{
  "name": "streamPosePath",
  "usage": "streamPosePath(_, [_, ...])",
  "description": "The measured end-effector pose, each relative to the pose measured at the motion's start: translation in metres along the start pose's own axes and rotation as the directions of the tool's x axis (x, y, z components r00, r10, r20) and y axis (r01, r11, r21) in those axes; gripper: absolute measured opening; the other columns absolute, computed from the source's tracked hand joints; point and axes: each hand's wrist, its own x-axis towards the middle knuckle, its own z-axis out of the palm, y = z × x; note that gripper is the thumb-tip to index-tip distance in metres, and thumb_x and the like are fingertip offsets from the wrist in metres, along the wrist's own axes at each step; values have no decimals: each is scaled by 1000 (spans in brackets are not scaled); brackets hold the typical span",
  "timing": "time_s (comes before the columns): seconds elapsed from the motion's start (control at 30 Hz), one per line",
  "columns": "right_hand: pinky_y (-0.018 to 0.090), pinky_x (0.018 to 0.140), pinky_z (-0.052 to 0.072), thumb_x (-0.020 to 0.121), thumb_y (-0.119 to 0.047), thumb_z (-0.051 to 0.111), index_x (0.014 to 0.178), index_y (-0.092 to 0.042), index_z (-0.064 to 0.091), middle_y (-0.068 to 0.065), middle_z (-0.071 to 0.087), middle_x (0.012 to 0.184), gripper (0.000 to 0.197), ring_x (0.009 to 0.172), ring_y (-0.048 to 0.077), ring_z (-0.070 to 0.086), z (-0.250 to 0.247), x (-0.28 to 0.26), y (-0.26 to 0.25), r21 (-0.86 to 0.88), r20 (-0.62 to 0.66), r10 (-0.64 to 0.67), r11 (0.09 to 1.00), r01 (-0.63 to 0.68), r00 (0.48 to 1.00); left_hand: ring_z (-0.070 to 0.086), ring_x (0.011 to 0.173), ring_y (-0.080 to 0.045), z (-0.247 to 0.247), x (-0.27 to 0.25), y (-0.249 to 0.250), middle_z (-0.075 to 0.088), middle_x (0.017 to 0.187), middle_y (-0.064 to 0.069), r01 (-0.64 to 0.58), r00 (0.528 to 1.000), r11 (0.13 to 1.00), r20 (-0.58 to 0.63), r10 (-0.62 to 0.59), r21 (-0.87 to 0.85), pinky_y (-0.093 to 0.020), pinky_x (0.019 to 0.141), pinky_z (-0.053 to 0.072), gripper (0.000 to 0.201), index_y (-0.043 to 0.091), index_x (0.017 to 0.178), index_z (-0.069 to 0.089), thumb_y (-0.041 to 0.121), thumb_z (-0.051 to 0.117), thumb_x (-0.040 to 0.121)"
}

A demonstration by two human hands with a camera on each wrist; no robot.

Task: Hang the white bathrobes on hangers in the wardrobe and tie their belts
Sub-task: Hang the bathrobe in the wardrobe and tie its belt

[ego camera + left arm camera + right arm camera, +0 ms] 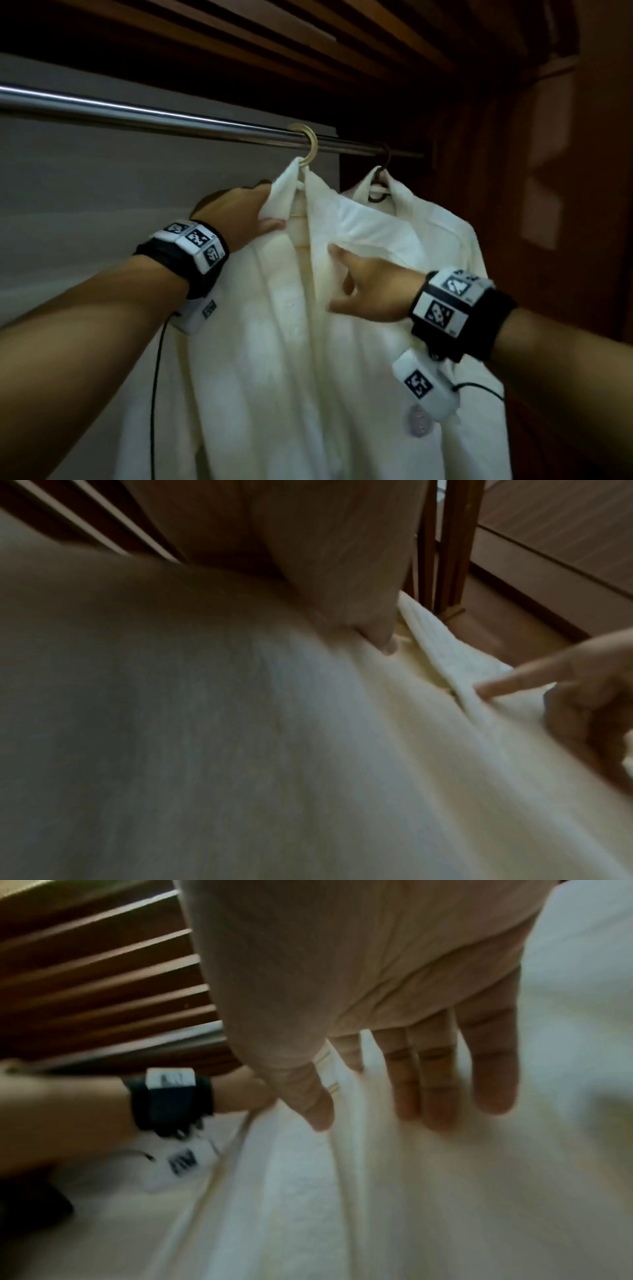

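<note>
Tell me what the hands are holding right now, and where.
The left hand grips the front bathrobe by its left collar; the right hand, fingers straight, holds nothing.

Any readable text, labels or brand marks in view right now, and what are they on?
No text can be read in any view.
Wristbands: black-and-white square marker patterns, no letters.
Round emblem low on the front bathrobe: too blurred to read.
Tag under the left wristband, right wrist view: dark marks, too blurred to read.
</note>
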Motion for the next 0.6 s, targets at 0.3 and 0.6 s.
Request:
streamPosePath(0.3, [34, 82, 50, 83, -24, 65, 146, -34, 22, -3, 45, 103, 77, 82, 13, 54, 58, 18, 38, 130, -360, -65, 984, 120, 931, 50, 117, -35, 24, -31, -4, 49, 134, -12, 78, 988, 989, -121, -93, -122, -44, 98, 41, 72, 22, 143, 32, 61, 52, 86])
streamPosePath(0.6, [41, 108, 34, 77, -20, 68, 143, -30, 36, 11, 33, 147, 74, 127, 30, 45, 224, -54, 69, 35, -247, 38, 999, -31, 968, 55, 114, -35, 194, -213, 24, 56, 125, -18, 184, 977, 874, 180, -113, -449, -40, 103, 44, 53, 9, 124, 60, 46, 49, 88])
